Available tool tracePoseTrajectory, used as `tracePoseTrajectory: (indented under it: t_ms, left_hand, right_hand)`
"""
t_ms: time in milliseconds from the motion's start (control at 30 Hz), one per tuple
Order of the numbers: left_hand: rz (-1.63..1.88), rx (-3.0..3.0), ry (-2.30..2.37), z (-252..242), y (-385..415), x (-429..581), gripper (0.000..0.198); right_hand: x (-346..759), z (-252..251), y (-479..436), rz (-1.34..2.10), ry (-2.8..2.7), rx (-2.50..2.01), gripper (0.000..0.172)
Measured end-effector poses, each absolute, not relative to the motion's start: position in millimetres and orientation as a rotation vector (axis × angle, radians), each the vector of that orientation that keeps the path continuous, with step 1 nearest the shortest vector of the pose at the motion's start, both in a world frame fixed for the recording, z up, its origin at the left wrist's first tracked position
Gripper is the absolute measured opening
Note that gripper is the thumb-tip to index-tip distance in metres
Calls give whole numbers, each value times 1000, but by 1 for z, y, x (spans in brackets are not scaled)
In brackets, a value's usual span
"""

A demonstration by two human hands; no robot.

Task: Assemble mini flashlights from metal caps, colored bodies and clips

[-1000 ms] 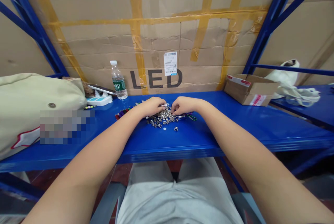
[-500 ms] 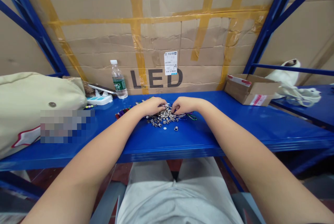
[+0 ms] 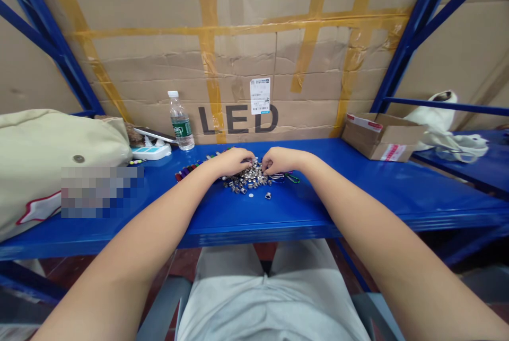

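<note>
A pile of silver metal fittings lies on the blue counter, between the hands. Left hand and right hand are close together, fingers at the pile's top; can't tell if either pinches a piece. A stray fitting sits just off the pile. A careless nudge could scatter more.
</note>
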State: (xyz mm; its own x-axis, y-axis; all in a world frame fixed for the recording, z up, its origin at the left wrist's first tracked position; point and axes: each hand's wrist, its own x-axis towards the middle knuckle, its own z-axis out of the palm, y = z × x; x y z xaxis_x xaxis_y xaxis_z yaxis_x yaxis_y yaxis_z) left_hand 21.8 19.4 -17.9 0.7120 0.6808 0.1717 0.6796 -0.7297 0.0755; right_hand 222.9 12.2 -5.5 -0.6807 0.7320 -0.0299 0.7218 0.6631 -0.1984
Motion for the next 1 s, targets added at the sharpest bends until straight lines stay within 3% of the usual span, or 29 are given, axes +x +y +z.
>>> tracePoseTrajectory:
  t_ms: [533, 1000]
  left_hand:
    - [434, 2837, 1199, -16, 19, 23, 16]
    - [642, 2566, 1113, -13, 17, 22, 23]
  right_hand:
    - [215, -5, 16, 131, -2406, -909, 18]
    - [214, -4, 15, 165, -2304, -885, 18]
